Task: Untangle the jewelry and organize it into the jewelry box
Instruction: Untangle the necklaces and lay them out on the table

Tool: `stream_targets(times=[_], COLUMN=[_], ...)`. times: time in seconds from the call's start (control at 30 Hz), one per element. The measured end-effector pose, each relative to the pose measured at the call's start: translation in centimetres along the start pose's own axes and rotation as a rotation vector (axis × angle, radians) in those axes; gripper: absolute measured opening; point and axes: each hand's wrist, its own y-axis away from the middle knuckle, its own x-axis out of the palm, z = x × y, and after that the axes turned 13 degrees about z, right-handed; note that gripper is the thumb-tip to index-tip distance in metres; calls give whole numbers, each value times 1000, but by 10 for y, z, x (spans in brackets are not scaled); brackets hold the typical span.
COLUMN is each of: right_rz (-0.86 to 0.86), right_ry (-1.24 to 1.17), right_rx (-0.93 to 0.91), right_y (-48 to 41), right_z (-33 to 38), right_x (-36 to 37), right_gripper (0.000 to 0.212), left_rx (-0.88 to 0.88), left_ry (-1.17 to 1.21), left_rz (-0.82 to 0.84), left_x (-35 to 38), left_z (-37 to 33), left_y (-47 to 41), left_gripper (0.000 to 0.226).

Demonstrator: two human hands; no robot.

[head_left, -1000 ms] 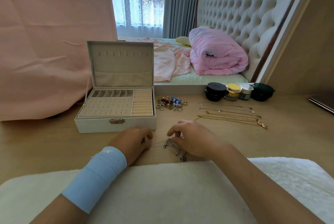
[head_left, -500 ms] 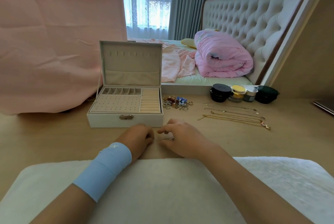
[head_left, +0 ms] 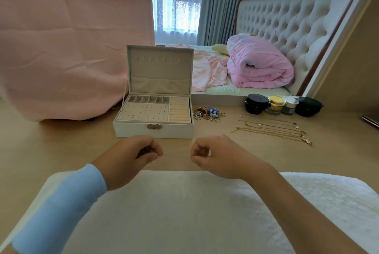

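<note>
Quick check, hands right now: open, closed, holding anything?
Left hand: fingers curled in a pinch; held item, if any, too small to tell.
Right hand: same, fingers curled in a pinch; contents cannot be told.

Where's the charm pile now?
The charm pile lies mid-frame in the head view, on the table just right of the open jewelry box, with the laid-out chains further right.

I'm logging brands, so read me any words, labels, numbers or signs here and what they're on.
None can be read.
Cosmetic jars: any lid markings are too blurred to read.
Jewelry box, blue wristband: no writing shows.
</note>
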Motion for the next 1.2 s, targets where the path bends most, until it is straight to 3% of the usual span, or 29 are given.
stream_targets(times=[0.2, 0.37, 0.43, 0.67, 0.77, 0.93, 1.03, 1.1, 1.2], right_rz=[252, -45, -68, 53, 88, 74, 82, 80, 22], right_ry=[-85, -187, -184, 72, 168, 380, 500, 444, 38], right_rx=[-62, 8, 49, 101, 85, 29, 39, 62, 102], right_y=[21, 18, 16, -2, -13, -20, -20, -16, -2], right_z=[13, -5, -12, -15, -13, -12, -14, -16, -18], right_x=[7, 0, -1, 13, 16, 13, 16, 16, 7], right_gripper=[19, 24, 24, 22, 20, 15, 20, 17, 9], left_rx=[-139, -287, -278, -160, -146, -142, -156, -175, -143], left_ry=[-155, -254, -291, -426, -440, -460, -439, -407, -383], left_rz=[313, 482, 431, 268, 218, 116, 71, 62, 45], left_x=[2, 2, 3, 40, 46, 46, 52, 54, 54], left_z=[10, 5, -5, -36, -30, -19, -17, -15, -15], left_y=[38, 44, 36, -16, -21, -15, -14, -17, -18], left_gripper=[20, 11, 6, 27, 11, 13, 26, 26, 13])
